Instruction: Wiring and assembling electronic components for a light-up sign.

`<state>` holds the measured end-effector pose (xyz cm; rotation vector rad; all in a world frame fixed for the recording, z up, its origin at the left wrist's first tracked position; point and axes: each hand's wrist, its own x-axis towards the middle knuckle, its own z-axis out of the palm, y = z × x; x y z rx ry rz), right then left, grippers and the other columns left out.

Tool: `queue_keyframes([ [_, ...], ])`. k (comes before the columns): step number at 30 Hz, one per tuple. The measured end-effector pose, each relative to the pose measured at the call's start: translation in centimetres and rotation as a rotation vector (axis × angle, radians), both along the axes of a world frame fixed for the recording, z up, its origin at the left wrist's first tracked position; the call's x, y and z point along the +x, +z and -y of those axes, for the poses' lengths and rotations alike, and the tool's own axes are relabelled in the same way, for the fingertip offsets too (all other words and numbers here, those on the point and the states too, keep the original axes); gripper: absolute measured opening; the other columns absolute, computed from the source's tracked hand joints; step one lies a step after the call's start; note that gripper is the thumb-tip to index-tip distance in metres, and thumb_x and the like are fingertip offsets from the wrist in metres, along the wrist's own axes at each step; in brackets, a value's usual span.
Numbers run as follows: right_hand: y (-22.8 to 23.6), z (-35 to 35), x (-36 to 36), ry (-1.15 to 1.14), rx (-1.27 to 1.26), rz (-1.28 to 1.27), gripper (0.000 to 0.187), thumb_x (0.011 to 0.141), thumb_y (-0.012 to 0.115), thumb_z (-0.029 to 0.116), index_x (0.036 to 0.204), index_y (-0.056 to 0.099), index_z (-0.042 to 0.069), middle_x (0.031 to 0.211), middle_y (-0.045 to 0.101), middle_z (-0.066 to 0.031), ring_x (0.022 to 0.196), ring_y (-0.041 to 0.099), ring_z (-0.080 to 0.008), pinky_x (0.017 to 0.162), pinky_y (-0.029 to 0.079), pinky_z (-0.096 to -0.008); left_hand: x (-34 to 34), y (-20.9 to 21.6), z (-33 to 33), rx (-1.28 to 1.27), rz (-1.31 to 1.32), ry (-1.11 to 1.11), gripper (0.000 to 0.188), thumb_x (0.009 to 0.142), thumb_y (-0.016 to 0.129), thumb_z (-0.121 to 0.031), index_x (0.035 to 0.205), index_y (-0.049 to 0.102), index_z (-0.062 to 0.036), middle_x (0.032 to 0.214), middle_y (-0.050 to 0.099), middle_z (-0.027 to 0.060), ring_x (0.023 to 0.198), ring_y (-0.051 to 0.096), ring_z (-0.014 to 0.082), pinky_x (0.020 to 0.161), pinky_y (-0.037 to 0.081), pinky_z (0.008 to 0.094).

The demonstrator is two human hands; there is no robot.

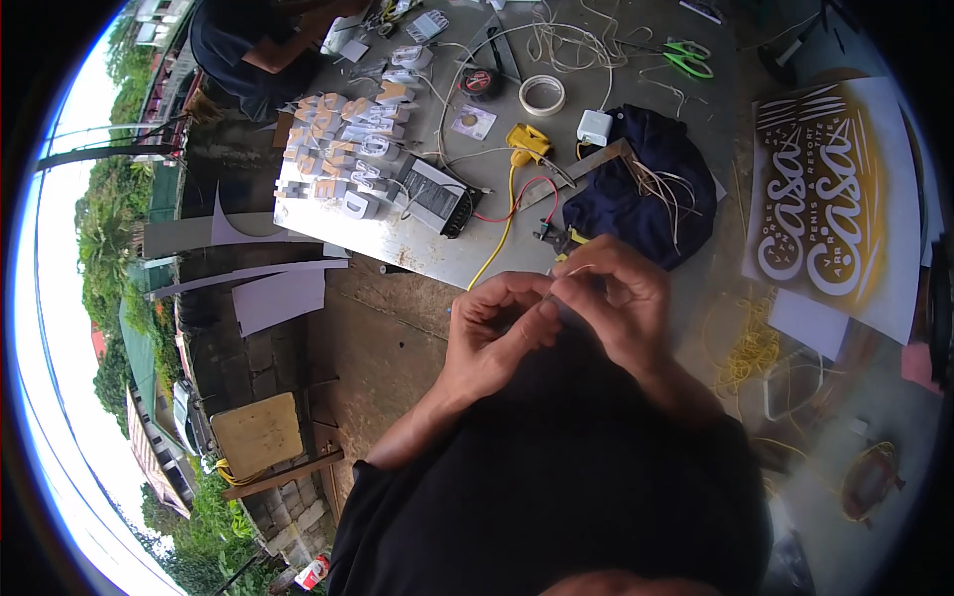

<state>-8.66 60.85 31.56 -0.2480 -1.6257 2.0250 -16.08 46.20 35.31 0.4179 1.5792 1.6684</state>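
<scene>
Close in front of my chest, just off the table's near edge, both hands meet at the fingertips. My left hand [497, 333] pinches with thumb and forefinger, its other fingers curled. My right hand [624, 308] pinches at the same spot. A thin, pale wire [578, 268] shows between the fingertips; most of it is hidden. Just beyond the hands lie pliers with yellow-and-black handles [566, 243], partly covered by my right hand. Red and black leads [517, 209] run from a black-and-silver power supply box [437, 194] towards that spot.
White block letters [348, 144] crowd the table's left. Beyond my hands are a yellow socket [528, 142], a tape roll [542, 95], dark blue cloth [676, 214] and green-handled scissors [688, 58]. A co-worker [234, 40] is at the far left. A printed sign [795, 204] lies right.
</scene>
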Motion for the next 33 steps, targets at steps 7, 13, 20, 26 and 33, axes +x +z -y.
queue_keyframes([
  [7, -2.3, 1.5, 0.3, 0.050, -0.154, 0.128, 0.007, 0.080, 0.070, 0.005, 0.086, 0.066, 0.006, 0.085, 0.058, 0.0000, 0.079, 0.056, -0.0081, 0.072, 0.044, -0.0249, -0.1, -1.7, 0.6, -0.003, 0.096, 0.044, 0.015, 0.089, 0.064, -0.008, 0.102, 0.061, 0.0003, 0.079, 0.064, 0.0036, 0.066, 0.058, 0.0067, 0.058, 0.045, 0.0191],
  [13, -4.5, 5.7, 0.7, -0.003, -0.812, 0.186, 0.007, 0.086, 0.065, 0.004, 0.092, 0.064, 0.002, 0.085, 0.061, -0.0016, 0.080, 0.056, -0.0061, 0.073, 0.045, -0.0216, 0.0, -5.4, 2.4, 0.015, 0.286, 0.110, 0.010, 0.090, 0.063, -0.009, 0.097, 0.062, -0.0026, 0.072, 0.057, -0.0014, 0.061, 0.047, 0.0035, 0.054, 0.034, 0.0177],
  [20, -6.9, 9.8, 0.0, -0.135, -0.785, 0.355, 0.006, 0.087, 0.064, 0.005, 0.090, 0.063, 0.001, 0.086, 0.063, -0.0033, 0.079, 0.058, -0.0067, 0.071, 0.046, -0.0207, -0.8, -9.1, 5.5, 0.068, 0.717, 0.234, 0.008, 0.093, 0.057, -0.011, 0.099, 0.056, -0.0053, 0.074, 0.056, -0.0002, 0.064, 0.050, 0.0047, 0.056, 0.036, 0.0187],
  [26, -8.4, 11.7, -2.2, -0.096, -0.701, 0.417, 0.009, 0.088, 0.063, 0.005, 0.095, 0.061, -0.001, 0.084, 0.064, -0.0035, 0.073, 0.060, -0.0080, 0.066, 0.049, -0.0217, -2.3, -11.8, 8.3, -0.035, 0.571, 0.205, 0.011, 0.093, 0.058, -0.011, 0.101, 0.055, -0.0032, 0.071, 0.055, -0.0024, 0.062, 0.050, 0.0040, 0.056, 0.038, 0.0182],
  [33, -10.2, 13.4, -4.5, -0.136, -0.550, 0.463, 0.006, 0.089, 0.063, 0.005, 0.092, 0.060, 0.000, 0.082, 0.063, -0.0031, 0.070, 0.059, -0.0069, 0.063, 0.047, -0.0206, -4.4, -13.9, 10.4, -0.031, 0.442, 0.144, 0.012, 0.093, 0.058, -0.009, 0.101, 0.054, -0.0011, 0.075, 0.060, 0.0017, 0.065, 0.054, 0.0054, 0.059, 0.041, 0.0182],
])
